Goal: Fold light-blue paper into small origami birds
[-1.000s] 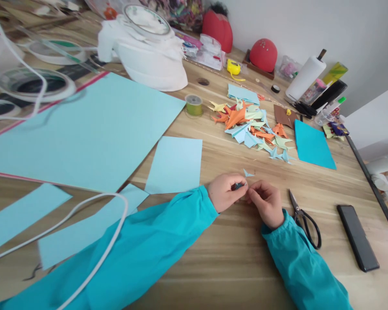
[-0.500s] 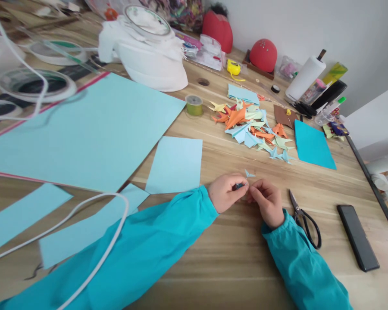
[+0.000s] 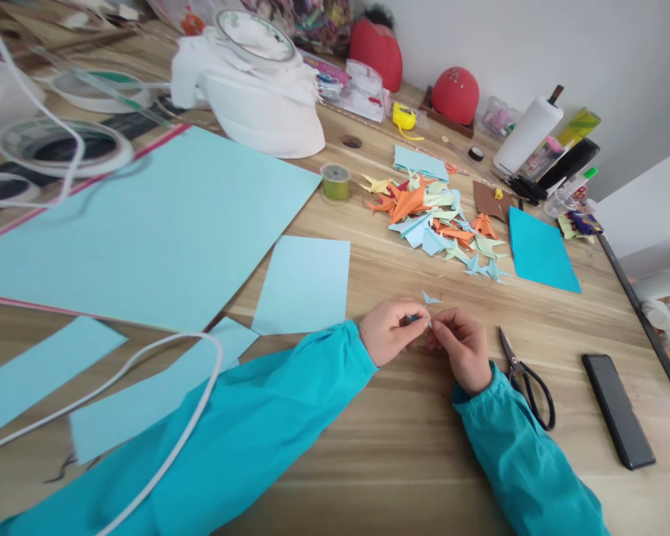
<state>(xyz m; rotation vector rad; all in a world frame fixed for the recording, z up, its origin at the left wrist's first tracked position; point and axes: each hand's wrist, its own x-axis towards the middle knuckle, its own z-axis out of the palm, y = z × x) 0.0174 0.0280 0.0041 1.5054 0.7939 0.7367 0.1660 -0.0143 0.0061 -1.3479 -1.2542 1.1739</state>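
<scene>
Fingertip to fingertip, my two hands meet over the wooden table. My left hand [image 3: 395,331] is closed in a pinch around a small light-blue folded paper [image 3: 430,298], whose pointed tips stick out beyond the fingers. Thumb and forefinger of my right hand [image 3: 461,348] press together at the near end of the same paper; most of it is hidden by the fingers. Black-handled scissors [image 3: 525,376] lie just right of my right hand. A light-blue paper sheet [image 3: 307,283] is left of and beyond my left hand.
Folded orange, green and blue paper shapes [image 3: 429,216] are heaped farther back, near a thread spool [image 3: 336,182]. A large blue sheet [image 3: 161,231] and a white cable [image 3: 220,357] occupy the left, the cable crossing my sleeve. A black phone [image 3: 618,411] lies far right.
Both hands stay in nearly the same place, still pinching the small paper. Only slight finger movement shows.
</scene>
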